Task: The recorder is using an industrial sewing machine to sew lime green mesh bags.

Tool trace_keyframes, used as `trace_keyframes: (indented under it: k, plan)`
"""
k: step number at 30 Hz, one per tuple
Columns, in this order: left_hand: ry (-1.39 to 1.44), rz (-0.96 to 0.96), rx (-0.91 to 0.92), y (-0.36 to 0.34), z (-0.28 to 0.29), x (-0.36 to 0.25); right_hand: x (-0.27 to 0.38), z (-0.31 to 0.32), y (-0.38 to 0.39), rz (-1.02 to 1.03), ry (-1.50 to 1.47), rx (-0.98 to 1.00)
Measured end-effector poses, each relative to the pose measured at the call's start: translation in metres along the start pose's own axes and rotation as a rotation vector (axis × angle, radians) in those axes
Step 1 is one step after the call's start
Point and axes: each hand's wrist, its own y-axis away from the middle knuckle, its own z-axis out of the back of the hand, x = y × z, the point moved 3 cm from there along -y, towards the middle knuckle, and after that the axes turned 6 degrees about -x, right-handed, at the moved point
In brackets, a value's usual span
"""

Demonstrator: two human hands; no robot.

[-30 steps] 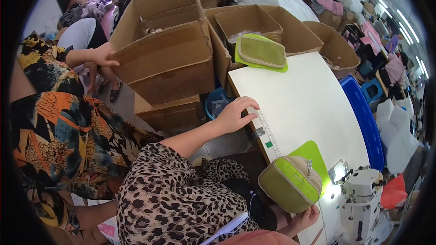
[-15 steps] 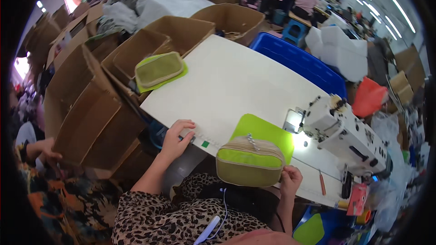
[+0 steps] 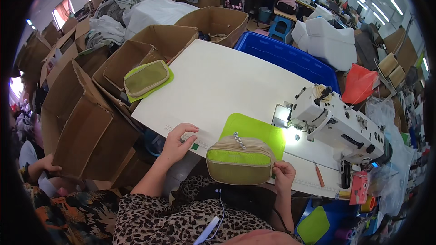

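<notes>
A khaki zippered pouch with a lime-green band and a twisted grey-white cord on top rests at the front edge of the white table. It overlaps a lime-green fabric panel lying flat behind it. My right hand pinches the pouch's right end between thumb and fingers. Left of the pouch, my left hand is over the table edge, thumb and fingers curved apart. A small dark spot shows between them, too small to name. A white sewing machine stands at the right, its lamp lit beside the green panel.
A similar pouch lies on green fabric at the table's left corner. Cardboard boxes crowd the left. A blue bin lines the far edge. An orange-handled tool lies right of my right hand. A co-worker's hand is at far left.
The whole view has shifted, so the table and machine appear further left. My left hand's fingers have lifted and spread slightly. My right hand still pinches the pouch's end.
</notes>
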Motion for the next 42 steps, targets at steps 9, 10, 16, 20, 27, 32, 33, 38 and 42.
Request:
trace_keyframes:
  k: [9,10,16,20,27,32,33,38,42]
  plan:
    - [0.025,0.052,0.023,0.002,-0.006,0.002,0.002,0.0,-0.003,0.01,-0.041,0.032]
    - [0.032,0.059,0.038,0.002,-0.009,0.002,0.002,0.0,-0.002,0.012,-0.043,0.032]
    - [0.066,0.085,0.11,0.002,-0.024,-0.004,-0.001,0.0,0.0,-0.048,-0.043,0.017]
    - [0.082,0.109,0.26,-0.003,-0.035,-0.01,0.0,-0.002,-0.001,-0.038,-0.063,0.026]
    - [0.069,0.171,0.519,0.005,-0.054,-0.009,-0.005,0.005,0.0,-0.011,-0.035,0.023]
    - [0.248,0.248,0.569,0.016,-0.053,-0.014,-0.001,0.003,0.003,0.014,-0.038,0.028]
    - [0.397,0.323,0.602,0.022,-0.056,-0.008,-0.002,0.005,0.004,0.023,-0.046,0.031]
    - [0.81,0.475,0.657,0.039,-0.06,-0.003,-0.002,0.005,0.001,0.002,-0.038,0.07]
    - [0.935,0.452,0.655,0.036,-0.061,-0.009,-0.004,0.015,0.003,0.061,0.065,0.057]
